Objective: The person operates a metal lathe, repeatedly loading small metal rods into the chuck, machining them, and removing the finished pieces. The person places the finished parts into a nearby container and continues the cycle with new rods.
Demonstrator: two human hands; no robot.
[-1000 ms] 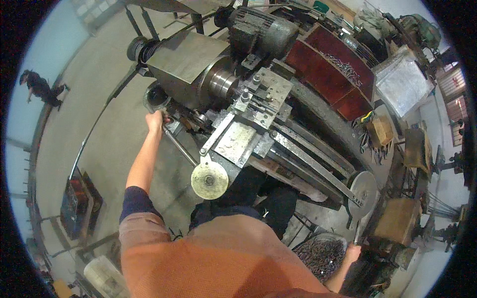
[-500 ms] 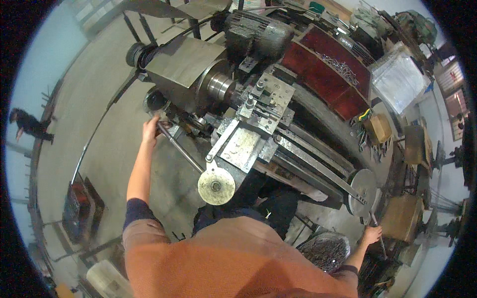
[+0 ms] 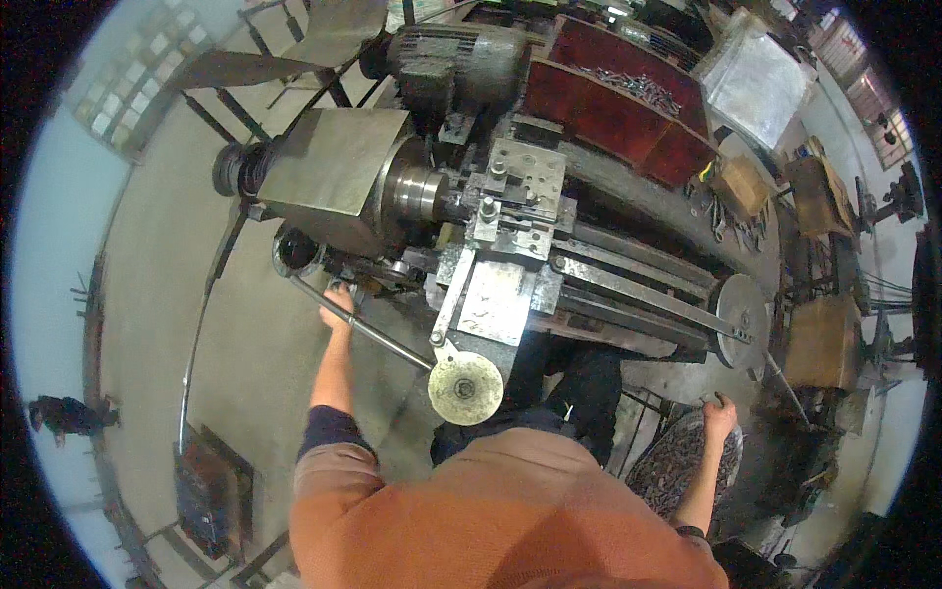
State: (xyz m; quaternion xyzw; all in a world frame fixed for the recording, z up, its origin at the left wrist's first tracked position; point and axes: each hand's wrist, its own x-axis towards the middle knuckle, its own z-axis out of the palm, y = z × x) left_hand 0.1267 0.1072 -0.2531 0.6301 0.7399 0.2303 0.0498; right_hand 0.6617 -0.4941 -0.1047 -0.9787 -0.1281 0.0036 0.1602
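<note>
Lathe [image 3: 498, 299] is standing before the wearer, its left lever [image 3: 388, 342] and right lever [image 3: 785, 386] angling out, presumably for leverage. Bin [image 3: 733, 461] of dark parts [image 3: 667, 463] is sitting low right, likely for easy reach. Right hand [image 3: 721, 420], half-curled, seemingly empty, is hovering there, no longer gripping its lever. Left hand [image 3: 337, 306] is now overlapping its lever farther from the end; can't tell grip or openness.

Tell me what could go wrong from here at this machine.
The left hand is right at the long bar; if the bar swung, it could knock or pinch those bare fingers.

The right hand is apart from the lever at the machine's far end, so it might be slow to reach it if needed.

The round steel spindle shows no guard over its end; a hand straying there could be caught if it turns.
</note>
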